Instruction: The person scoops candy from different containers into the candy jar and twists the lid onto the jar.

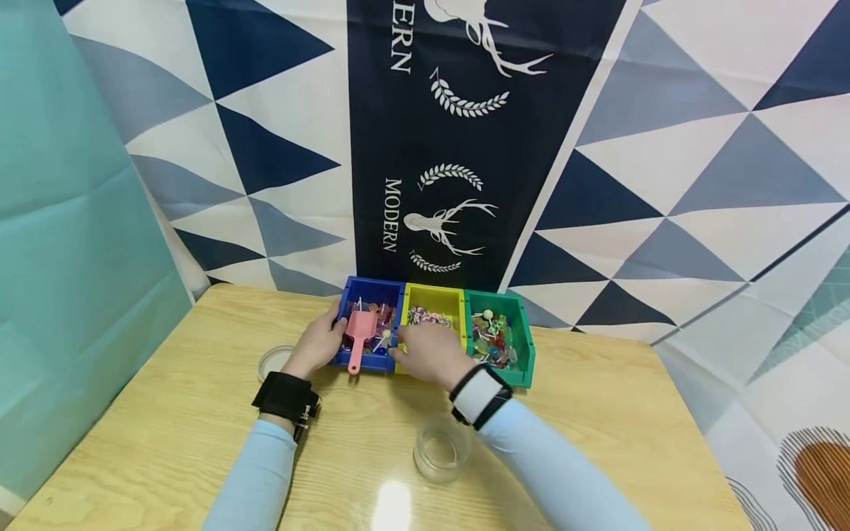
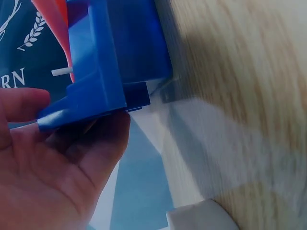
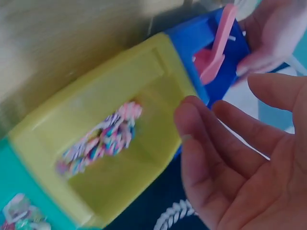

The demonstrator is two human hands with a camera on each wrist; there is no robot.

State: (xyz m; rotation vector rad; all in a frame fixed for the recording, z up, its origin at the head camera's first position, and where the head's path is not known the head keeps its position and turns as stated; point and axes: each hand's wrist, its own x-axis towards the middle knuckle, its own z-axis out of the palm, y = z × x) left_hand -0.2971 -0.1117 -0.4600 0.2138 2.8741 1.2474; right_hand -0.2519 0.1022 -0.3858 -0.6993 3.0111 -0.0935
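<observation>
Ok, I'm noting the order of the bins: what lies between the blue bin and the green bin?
The yellow bin, with colourful pieces inside, lies between the blue bin and the green bin; the head view shows all three.

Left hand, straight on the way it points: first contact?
The blue bin: the left hand already holds its edge, so no free travel. Past that wall, probably the scoop lying in it, but depth and height are hard to judge.
</observation>
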